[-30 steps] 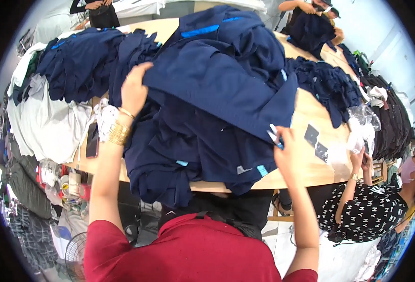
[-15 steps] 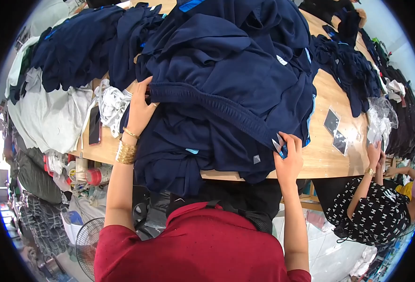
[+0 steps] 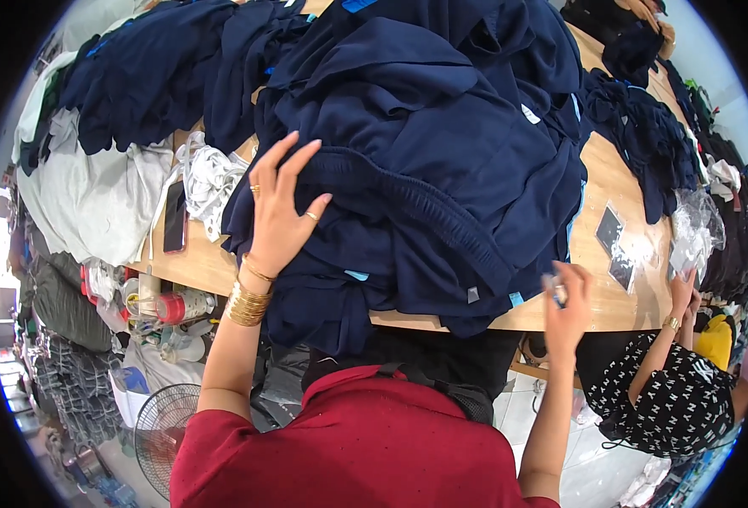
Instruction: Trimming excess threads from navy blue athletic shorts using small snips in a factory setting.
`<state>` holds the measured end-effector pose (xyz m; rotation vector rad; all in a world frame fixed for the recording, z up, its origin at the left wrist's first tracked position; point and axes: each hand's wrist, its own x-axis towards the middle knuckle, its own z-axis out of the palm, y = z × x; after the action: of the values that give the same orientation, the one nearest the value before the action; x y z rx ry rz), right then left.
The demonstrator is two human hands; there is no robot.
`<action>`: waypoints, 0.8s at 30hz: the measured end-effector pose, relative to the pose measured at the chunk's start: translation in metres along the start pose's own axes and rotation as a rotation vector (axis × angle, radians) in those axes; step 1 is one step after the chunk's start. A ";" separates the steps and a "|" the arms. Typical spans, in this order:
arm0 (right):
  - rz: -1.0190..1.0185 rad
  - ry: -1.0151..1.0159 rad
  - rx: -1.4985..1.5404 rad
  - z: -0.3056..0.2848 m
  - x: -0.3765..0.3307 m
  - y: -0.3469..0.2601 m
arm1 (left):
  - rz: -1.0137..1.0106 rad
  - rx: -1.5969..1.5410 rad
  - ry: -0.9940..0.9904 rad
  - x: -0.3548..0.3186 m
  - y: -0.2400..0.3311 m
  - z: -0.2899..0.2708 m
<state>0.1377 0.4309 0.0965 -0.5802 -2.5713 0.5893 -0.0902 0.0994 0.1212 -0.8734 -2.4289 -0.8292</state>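
**Left hand spread on a heap of navy garments at the edge of a wooden table**

The left hand (image 3: 279,212) lies flat, fingers spread and uncurled, on the near-left slope of the pile of navy blue garments (image 3: 425,161); it presses the cloth and grips nothing. Rings show on two fingers, and a stack of gold bangles (image 3: 247,303) circles the wrist just below the pile's hanging edge. The right hand (image 3: 567,298) is raised beside the pile's near-right corner, just off the table's front edge, its fingers pinched on a small pale object (image 3: 559,293) too small to identify. The pile covers the middle of the wooden table (image 3: 611,309) and droops over the front edge toward the person, with a thick ribbed hem (image 3: 425,216) running across its top layer and small light blue tags (image 3: 516,298) showing at its lower border. Right of the pile, on bare tabletop, lie dark flat packets in clear sleeves (image 3: 611,241) and crumpled clear plastic bags (image 3: 696,229). Left of the pile sit a bundle of white fabric (image 3: 209,182), a dark phone (image 3: 175,218) and a heap of grey-white cloth (image 3: 94,199). Further navy heaps lie beyond the pile to the left (image 3: 145,76) and right (image 3: 641,140). Below the table's right corner, a second person in a black patterned top (image 3: 675,398) raises a hand (image 3: 677,292) toward the plastic bags. An electric fan (image 3: 158,423) stands on the floor under the table's left end
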 end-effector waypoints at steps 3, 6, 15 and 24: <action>0.286 0.115 -0.128 -0.002 0.002 0.070 | 0.015 0.001 0.006 0.004 0.004 0.003; 0.427 0.057 -0.195 0.013 -0.017 0.136 | 0.053 0.031 0.047 0.012 0.011 0.009; 0.327 0.108 -0.263 0.044 -0.022 0.152 | 0.081 -0.201 -0.329 0.038 0.011 -0.018; -0.469 -0.263 0.871 0.031 -0.002 -0.149 | -0.240 -0.391 -0.459 0.029 0.137 -0.100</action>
<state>0.0805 0.2984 0.1431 0.3985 -2.2140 1.5302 0.0004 0.1317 0.2638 -1.0134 -2.8609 -1.3533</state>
